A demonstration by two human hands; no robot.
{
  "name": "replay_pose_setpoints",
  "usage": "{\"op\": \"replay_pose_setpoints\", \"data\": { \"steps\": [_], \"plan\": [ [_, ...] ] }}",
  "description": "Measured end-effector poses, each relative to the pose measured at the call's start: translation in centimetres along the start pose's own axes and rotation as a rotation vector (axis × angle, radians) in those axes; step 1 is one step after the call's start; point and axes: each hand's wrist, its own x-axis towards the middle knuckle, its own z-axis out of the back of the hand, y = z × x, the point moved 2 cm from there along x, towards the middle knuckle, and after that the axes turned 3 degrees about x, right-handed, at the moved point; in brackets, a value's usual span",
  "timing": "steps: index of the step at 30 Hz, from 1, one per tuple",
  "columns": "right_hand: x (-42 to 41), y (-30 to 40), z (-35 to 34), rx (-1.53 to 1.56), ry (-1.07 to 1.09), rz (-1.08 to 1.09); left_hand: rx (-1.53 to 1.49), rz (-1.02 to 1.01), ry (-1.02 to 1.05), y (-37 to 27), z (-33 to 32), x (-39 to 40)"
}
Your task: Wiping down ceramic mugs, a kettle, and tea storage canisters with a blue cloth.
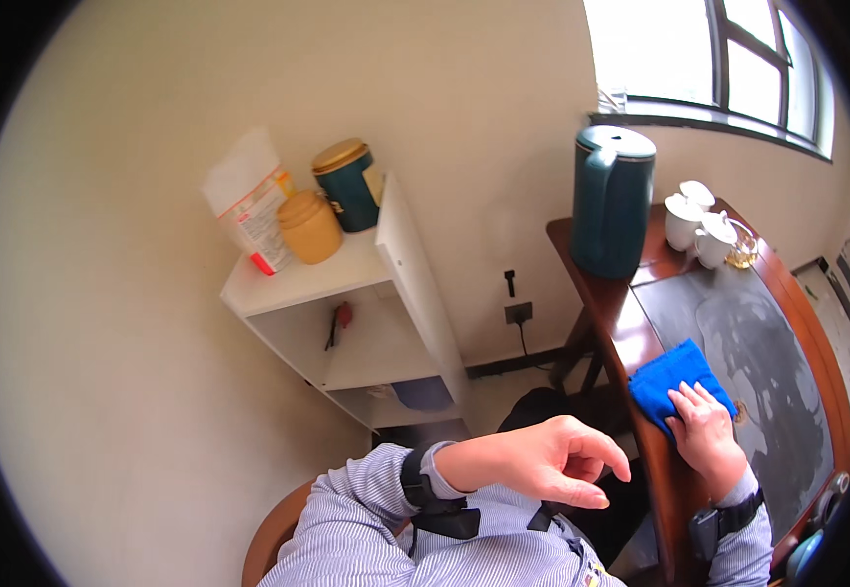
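Observation:
A folded blue cloth [678, 374] lies on the near edge of a dark wooden tea table [619, 345], partly over its black stone inlay [762, 337]. My right hand [705, 425] holds the cloth against the tabletop, fingers on top and thumb by its near edge. Wet-looking streaks mark the inlay. My left hand [553, 462] is in front of my body, left of the table, with nothing in it. Its fingers are bent and the thumb stands apart from them.
A dark green electric kettle [612, 205] and white lidded cups [715, 238] stand at the table's far end. A white cabinet [329, 282] to the left bears a yellow jar [310, 227], a green canister [351, 187] and a plastic bag [256, 213]. A wall socket [519, 313] holds a plug.

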Motion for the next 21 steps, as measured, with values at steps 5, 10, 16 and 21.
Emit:
{"op": "replay_pose_setpoints", "data": {
  "steps": [5,10,16,21],
  "plan": [
    [-0.4,-0.1,-0.5,-0.009,-0.026,0.001,0.168,0.047,-0.269,-2.2,3.6,-1.6],
    [0.0,-0.6,-1.8,-0.040,-0.070,0.019,0.416,0.109,-0.781,-4.3,11.5,-8.5],
    [5.1,1.8,-3.3,-0.119,-0.001,-0.019,0.412,0.181,-1.133,-1.9,20.2,-19.2],
    [12.7,9.4,-3.9,0.201,0.014,0.017,0.427,0.467,-0.832,6.4,20.9,-23.8]
  ]
}}
